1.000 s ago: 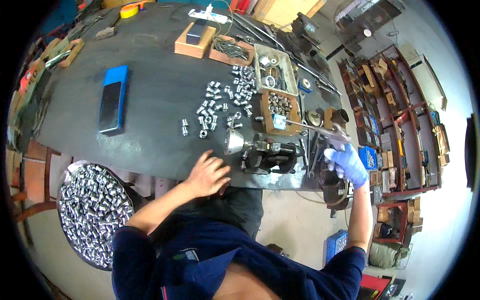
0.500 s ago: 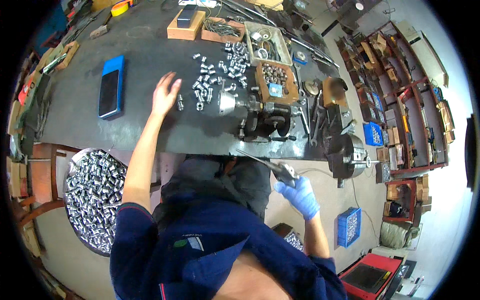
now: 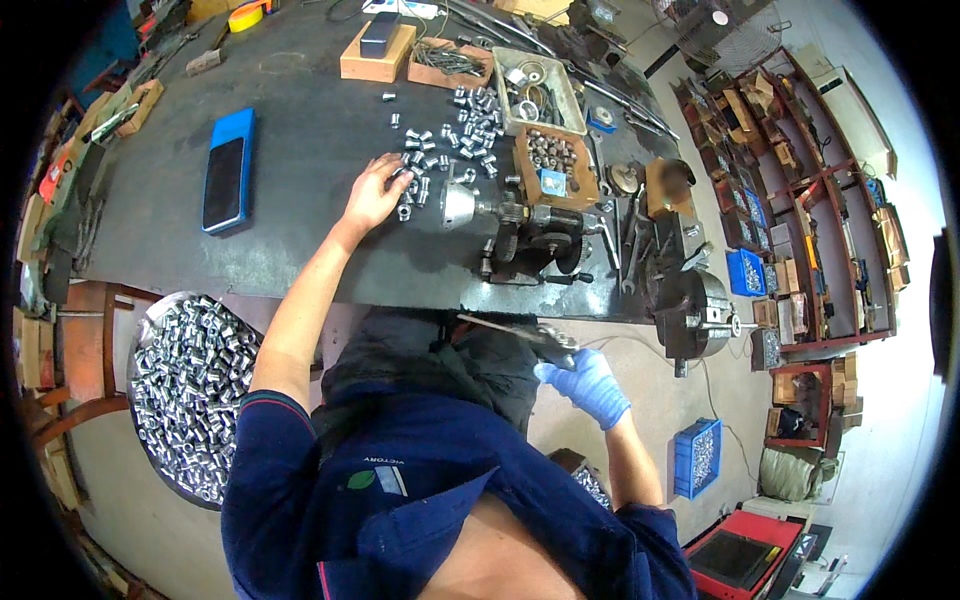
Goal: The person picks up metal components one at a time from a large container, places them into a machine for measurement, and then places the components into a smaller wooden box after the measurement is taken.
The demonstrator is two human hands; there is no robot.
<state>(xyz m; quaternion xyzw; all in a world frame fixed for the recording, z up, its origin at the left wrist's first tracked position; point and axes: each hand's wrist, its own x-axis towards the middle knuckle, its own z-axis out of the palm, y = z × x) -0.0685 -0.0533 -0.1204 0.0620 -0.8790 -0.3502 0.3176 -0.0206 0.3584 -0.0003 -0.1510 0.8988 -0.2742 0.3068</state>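
Note:
My left hand (image 3: 375,192) reaches out over the dark workbench (image 3: 300,150), its fingers on small shiny metal sleeves (image 3: 415,190) scattered beside a small bench machine (image 3: 515,225). Whether a sleeve is gripped I cannot tell. My right hand (image 3: 585,385), in a blue glove, is down below the bench's front edge and grips a long thin metal tool (image 3: 520,332) that points left. More of the metal sleeves (image 3: 470,120) lie loose farther back on the bench.
A round pan full of metal sleeves (image 3: 190,390) sits low at my left. A blue-cased phone (image 3: 227,183) lies on the bench. Wooden trays of parts (image 3: 550,165) stand behind the machine; a lathe chuck (image 3: 695,320) hangs at the bench's right end. Shelves line the right wall.
My left hand has reached from the bench's front edge up to the scattered sleeves. My right hand has dropped from the machine to below the bench edge, holding the tool.

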